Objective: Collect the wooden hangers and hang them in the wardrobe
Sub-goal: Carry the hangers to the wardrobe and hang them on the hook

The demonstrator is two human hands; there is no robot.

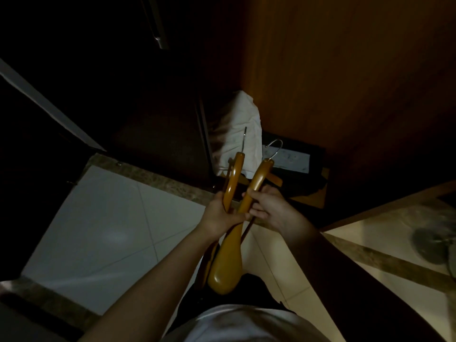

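Left hanger (233,178) beside right hanger (258,178); cloth bundle (238,124) behind both

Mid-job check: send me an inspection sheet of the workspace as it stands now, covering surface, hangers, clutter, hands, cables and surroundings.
Surface: pale tiled floor, with a speckled stone threshold at the wardrobe.
Job's things: a glossy yellow-brown wooden hanger with a straight-looking hook and a glossy yellow-brown wooden hanger with a curved hook, both held; another wooden piece lies behind them, too dim to identify.
Clutter: white crumpled cloth bundle; dark flat box with a pale label.
Hands: left hand grips the straight-hook hanger; right hand grips the curved-hook hanger.
Cables: nothing seen.
Surroundings: brown wooden wardrobe panel; very dim light.
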